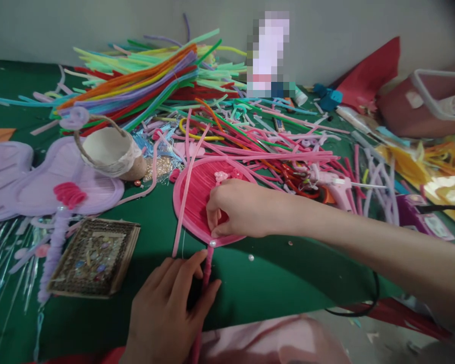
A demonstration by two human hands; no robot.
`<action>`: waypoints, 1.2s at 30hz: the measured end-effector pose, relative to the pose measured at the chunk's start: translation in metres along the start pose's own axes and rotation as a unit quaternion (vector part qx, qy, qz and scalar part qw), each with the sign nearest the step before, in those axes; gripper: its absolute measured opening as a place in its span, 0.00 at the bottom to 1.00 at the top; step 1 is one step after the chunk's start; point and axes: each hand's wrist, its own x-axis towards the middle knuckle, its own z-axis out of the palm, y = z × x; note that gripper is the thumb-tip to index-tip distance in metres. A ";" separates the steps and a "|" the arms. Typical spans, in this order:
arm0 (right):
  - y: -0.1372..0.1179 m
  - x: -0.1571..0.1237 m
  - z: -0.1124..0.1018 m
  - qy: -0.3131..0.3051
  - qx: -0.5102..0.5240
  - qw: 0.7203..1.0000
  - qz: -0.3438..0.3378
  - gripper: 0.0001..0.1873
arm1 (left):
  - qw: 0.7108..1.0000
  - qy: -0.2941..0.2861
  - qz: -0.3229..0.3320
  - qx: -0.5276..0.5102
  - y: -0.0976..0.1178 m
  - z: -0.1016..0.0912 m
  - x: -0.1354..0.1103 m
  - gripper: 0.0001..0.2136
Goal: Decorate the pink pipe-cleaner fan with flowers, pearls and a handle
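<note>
A pink pipe-cleaner fan [189, 197] with a lighter pink rim lies on the green table. Its wrapped handle [209, 260] runs toward me between the thumb and fingers of my left hand [170, 298], which grips it. My right hand [237, 207] rests over the fan's lower face, fingertips pinched near the rim; whatever is in the pinch is hidden. Just below those fingertips, a white pearl bead [212, 243] sits where handle and rim meet. Small pink flowers [222, 175] show beyond my knuckles. A loose pale pink pipe cleaner [185, 202] crosses the fan's left side.
At left are a lilac butterfly-shaped fan [98, 194], a small basket [134, 164] and a cardboard tray [60, 275] of beads. Pipe cleaners [136, 91] pile up behind. A pink glue gun [335, 184] stands at right, near a purple box [420, 217]. A loose pearl [251, 258] lies nearby.
</note>
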 end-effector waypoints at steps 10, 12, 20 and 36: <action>-0.017 -0.006 0.000 -0.011 -0.109 0.993 -0.034 0.08 | 1.000 0.014 -0.004 -0.002 -0.001 0.000 -0.001 0.09; -0.018 -0.007 0.000 -0.001 -0.134 0.990 -0.053 0.08 | 1.000 0.015 -0.002 -0.003 0.000 0.000 0.000 0.09; -0.007 -0.042 -0.001 0.249 0.006 0.968 -0.025 0.06 | 1.000 0.011 -0.003 -0.029 -0.003 -0.001 -0.006 0.14; -0.005 -0.077 0.087 0.397 -0.101 0.912 0.024 0.18 | 0.962 0.054 -0.100 0.247 -0.024 -0.019 0.021 0.06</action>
